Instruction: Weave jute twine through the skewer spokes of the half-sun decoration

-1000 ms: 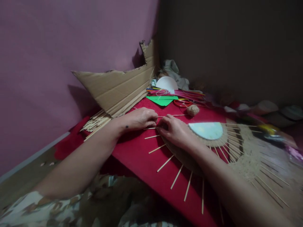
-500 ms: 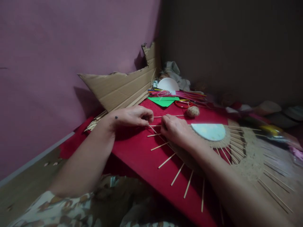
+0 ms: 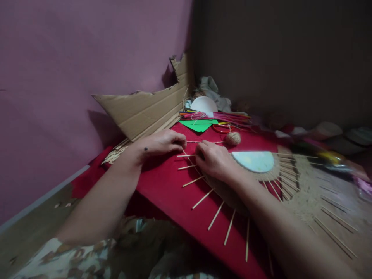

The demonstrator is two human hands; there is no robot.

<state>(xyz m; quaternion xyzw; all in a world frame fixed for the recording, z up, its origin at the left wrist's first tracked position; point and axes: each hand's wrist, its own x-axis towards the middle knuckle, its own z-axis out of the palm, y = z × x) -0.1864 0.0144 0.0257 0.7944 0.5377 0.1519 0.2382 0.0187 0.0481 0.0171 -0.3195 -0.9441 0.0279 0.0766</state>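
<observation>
My left hand (image 3: 167, 142) is closed in a pinch on a thin strand of twine (image 3: 191, 142). From those fingers one length runs to a ball of twine (image 3: 233, 138), and another slants down to the sticks under my other hand. My right hand (image 3: 214, 159) is closed over the left end of a half-round woven piece (image 3: 309, 190), its fingertips hidden. Thin wooden sticks (image 3: 202, 199) fan out from this piece beyond its twine band. At its centre lies a pale blue half disc (image 3: 253, 161).
A red surface (image 3: 174, 193) lies under the work. Torn cardboard (image 3: 151, 110) leans by the pink wall, with a bundle of sticks (image 3: 115, 154) at its foot. Behind the ball are green paper (image 3: 199, 125), red-handled scissors (image 3: 220, 128), coloured sticks (image 3: 229, 116) and a white half disc (image 3: 204, 104).
The view has shifted slightly, so most things appear a little further left. Both hands keep nearly the same place and grip, with the twine still held in the left.
</observation>
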